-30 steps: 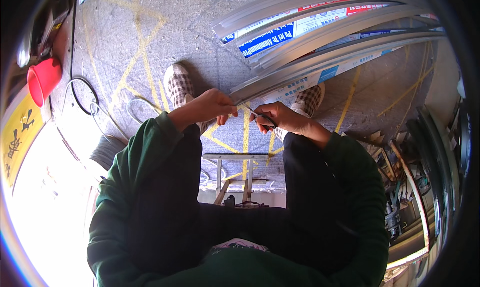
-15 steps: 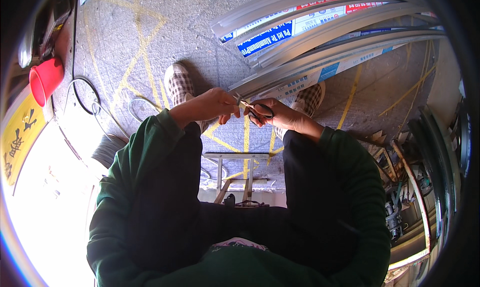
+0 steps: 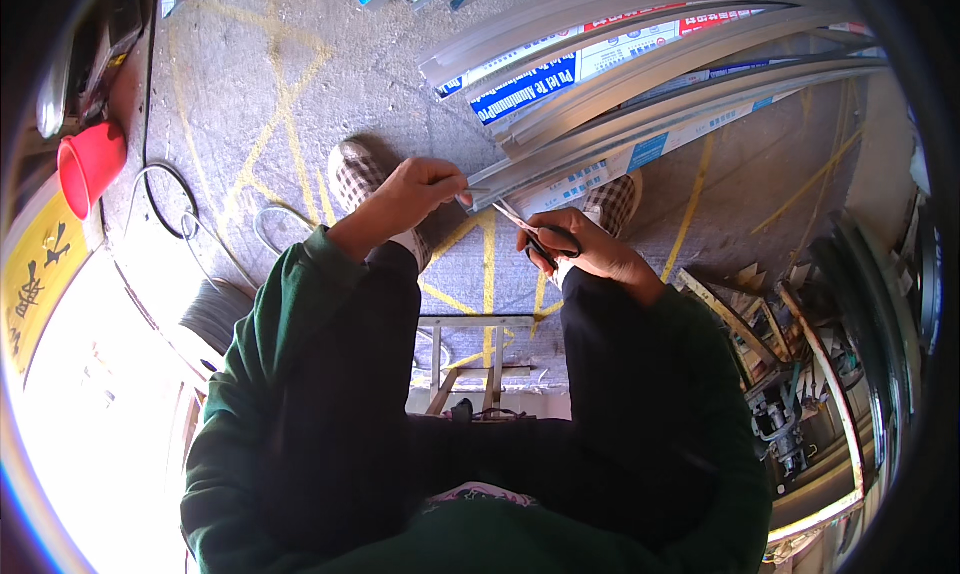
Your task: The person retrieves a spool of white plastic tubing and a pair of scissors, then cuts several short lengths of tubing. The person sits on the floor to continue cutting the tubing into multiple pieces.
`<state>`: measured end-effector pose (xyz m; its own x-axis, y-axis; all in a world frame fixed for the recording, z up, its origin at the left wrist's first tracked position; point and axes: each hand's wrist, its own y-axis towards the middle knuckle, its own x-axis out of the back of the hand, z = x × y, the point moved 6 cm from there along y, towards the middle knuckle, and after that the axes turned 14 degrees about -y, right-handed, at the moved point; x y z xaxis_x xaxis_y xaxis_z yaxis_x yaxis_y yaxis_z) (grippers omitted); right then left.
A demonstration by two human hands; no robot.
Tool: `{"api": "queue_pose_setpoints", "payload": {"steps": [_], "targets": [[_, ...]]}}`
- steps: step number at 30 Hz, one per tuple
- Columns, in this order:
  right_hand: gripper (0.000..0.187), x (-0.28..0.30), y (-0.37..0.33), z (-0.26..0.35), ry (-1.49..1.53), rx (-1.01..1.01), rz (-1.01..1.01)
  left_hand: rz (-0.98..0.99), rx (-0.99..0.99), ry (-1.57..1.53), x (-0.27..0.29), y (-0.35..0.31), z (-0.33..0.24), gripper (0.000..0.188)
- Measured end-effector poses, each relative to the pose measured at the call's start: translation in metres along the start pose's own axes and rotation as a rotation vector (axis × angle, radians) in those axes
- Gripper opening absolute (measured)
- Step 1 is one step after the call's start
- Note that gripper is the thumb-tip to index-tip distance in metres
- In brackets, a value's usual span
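Several metal profiles | scissors, checked shoe near | red bucket left

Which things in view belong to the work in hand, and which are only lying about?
Seemingly in use:
scissors, held in the right hand
nearest metal profile, its end beside the left hand

Seemingly just lying about:
red bucket
grey wound spool
yellow board

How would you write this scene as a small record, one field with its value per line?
Left hand: fingers closed near the ends of metal profiles; anything held is unclear
Right hand: holds black-handled scissors, blades toward the profile ends
Feet: checked shoes
Left side: red bucket
Floor: grey, with yellow lines
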<state>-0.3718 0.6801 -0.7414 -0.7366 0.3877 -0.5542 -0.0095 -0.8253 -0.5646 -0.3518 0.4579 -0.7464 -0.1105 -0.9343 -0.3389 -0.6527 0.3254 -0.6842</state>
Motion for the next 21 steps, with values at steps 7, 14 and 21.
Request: {"api": "queue_pose_setpoints", "payload": {"steps": [7,14,21], "targets": [[0.035,0.023,-0.016,0.018,0.081,0.317,-0.136,-0.203,-0.183,-0.195,0.005,0.008,-0.027,0.015],[0.037,0.034,-0.021,0.022,0.154,0.295,-0.219,-0.223,-0.237,0.003,0.011,0.013,-0.042,0.014],[0.041,0.032,-0.024,0.024,0.155,0.247,-0.282,-0.112,-0.187,-0.101,-0.002,0.026,-0.036,0.019]]}}
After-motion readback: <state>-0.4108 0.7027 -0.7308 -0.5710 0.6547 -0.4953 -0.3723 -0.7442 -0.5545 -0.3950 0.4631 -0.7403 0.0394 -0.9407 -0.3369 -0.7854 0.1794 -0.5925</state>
